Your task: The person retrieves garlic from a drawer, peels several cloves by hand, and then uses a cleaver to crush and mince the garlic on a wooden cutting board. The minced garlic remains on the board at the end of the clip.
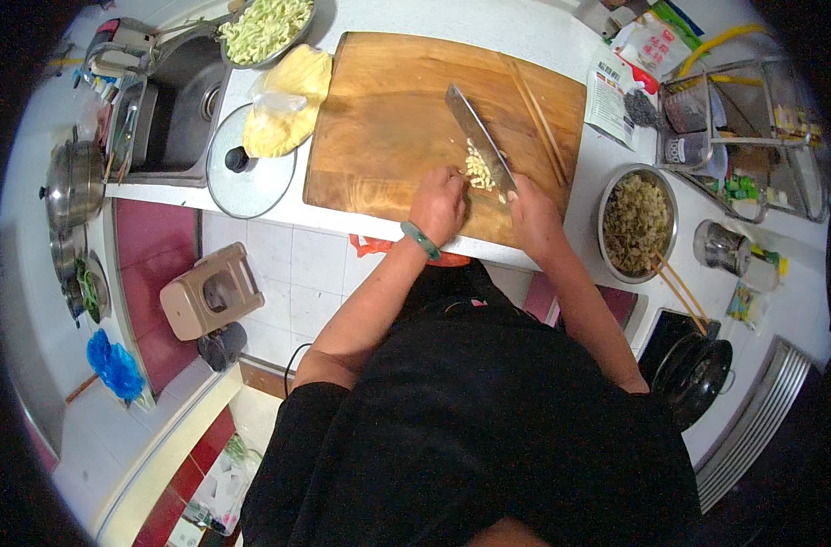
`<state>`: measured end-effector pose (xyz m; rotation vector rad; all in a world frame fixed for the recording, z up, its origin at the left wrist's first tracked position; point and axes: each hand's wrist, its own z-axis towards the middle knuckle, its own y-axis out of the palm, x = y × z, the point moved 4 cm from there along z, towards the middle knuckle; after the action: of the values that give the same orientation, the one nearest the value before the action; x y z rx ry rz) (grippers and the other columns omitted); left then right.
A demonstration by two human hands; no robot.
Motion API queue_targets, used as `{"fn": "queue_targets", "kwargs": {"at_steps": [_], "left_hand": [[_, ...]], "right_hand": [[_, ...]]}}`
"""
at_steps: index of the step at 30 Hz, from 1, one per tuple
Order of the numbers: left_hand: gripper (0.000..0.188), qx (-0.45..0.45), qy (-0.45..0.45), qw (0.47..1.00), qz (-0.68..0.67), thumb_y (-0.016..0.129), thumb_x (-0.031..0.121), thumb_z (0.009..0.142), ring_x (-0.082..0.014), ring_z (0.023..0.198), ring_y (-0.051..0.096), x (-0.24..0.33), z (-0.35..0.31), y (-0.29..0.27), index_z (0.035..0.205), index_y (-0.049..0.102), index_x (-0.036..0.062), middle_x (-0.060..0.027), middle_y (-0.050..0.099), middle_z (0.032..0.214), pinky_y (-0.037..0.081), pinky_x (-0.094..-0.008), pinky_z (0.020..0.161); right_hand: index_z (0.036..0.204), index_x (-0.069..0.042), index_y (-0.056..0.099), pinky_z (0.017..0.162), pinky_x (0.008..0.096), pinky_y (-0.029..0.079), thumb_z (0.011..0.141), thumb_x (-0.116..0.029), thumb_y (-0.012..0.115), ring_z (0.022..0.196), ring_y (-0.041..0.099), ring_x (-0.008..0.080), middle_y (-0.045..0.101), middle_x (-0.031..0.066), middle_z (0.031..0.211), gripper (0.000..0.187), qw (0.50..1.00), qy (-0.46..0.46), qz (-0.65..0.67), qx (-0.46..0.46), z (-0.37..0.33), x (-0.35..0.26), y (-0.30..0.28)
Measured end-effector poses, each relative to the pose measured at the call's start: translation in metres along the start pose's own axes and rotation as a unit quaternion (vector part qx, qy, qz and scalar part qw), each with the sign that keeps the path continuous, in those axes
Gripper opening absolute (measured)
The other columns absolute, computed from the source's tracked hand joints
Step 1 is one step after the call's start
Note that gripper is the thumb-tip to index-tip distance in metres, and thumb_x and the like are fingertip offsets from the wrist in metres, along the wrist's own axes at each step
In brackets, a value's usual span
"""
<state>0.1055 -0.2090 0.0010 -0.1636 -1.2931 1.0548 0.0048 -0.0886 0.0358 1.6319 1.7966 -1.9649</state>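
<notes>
My right hand (536, 219) grips the handle of a kitchen cleaver (471, 126), its broad blade slanting away to the upper left over the wooden cutting board (379, 109). Along the blade's left side lies a small heap of pale chopped pieces (477, 171), perhaps garlic; some stick to the blade. My left hand (441, 202) rests on the board's near part, left of the heap, with fingers curled in and closed. What these fingers hold, if anything, is hidden. A pair of chopsticks (538, 123) lies on the board, right of the cleaver.
Left of the board are a glass lid (221, 196), a yellow cloth (304, 91), a bowl of cut green vegetables (268, 27) and a sink (180, 109). To the right stand a metal bowl of crumbly food (636, 223), packets (611, 96), a wire rack (753, 137) and a black wok (698, 378).
</notes>
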Motion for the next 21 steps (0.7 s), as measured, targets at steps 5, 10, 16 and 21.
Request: {"fn": "queue_targets", "kwargs": {"at_steps": [5, 10, 16, 21], "left_hand": [[0.018, -0.020, 0.013, 1.000, 0.009, 0.055, -0.004, 0.062, -0.0353, 0.080, 0.050, 0.001, -0.005, 0.006, 0.080, 0.056, -0.0021, -0.0175, 0.052, 0.083, 0.042, -0.0410, 0.071], [0.020, -0.036, 0.019, 0.999, -0.012, 0.055, -0.002, 0.063, -0.0357, 0.082, 0.050, 0.004, -0.011, 0.010, 0.083, 0.057, -0.0014, -0.0178, 0.052, 0.085, 0.043, -0.0417, 0.073], [0.024, -0.100, 0.047, 0.992, -0.054, 0.055, 0.001, 0.064, -0.0362, 0.083, 0.051, 0.009, -0.020, 0.024, 0.088, 0.057, -0.0004, -0.0181, 0.053, 0.089, 0.044, -0.0418, 0.075], [0.023, -0.146, 0.042, 0.986, -0.061, 0.056, 0.000, 0.063, -0.0333, 0.080, 0.050, 0.020, -0.024, 0.029, 0.085, 0.057, -0.0013, -0.0155, 0.051, 0.083, 0.044, -0.0392, 0.072]], "right_hand": [[0.108, 0.000, 0.047, 0.078, 0.0455, 0.042, 0.083, -0.007, 0.043, 0.091, 0.052, 0.0411, 0.054, 0.0244, 0.097, 0.026, 0.999, -0.036, -0.022, -0.003, 0.004, 0.012, 0.011], [0.108, -0.001, 0.047, 0.078, 0.0455, 0.042, 0.083, -0.008, 0.044, 0.091, 0.052, 0.0414, 0.054, 0.0244, 0.098, 0.026, 0.999, -0.033, -0.013, -0.004, 0.000, 0.010, 0.012], [0.108, -0.001, 0.047, 0.079, 0.0461, 0.042, 0.083, -0.008, 0.044, 0.092, 0.052, 0.0421, 0.054, 0.0253, 0.100, 0.026, 0.999, -0.032, -0.029, -0.024, 0.004, 0.005, 0.012], [0.106, 0.001, 0.047, 0.079, 0.0465, 0.042, 0.084, -0.010, 0.045, 0.092, 0.051, 0.0428, 0.054, 0.0264, 0.099, 0.025, 0.998, -0.057, -0.017, -0.003, 0.007, 0.009, 0.016]]}}
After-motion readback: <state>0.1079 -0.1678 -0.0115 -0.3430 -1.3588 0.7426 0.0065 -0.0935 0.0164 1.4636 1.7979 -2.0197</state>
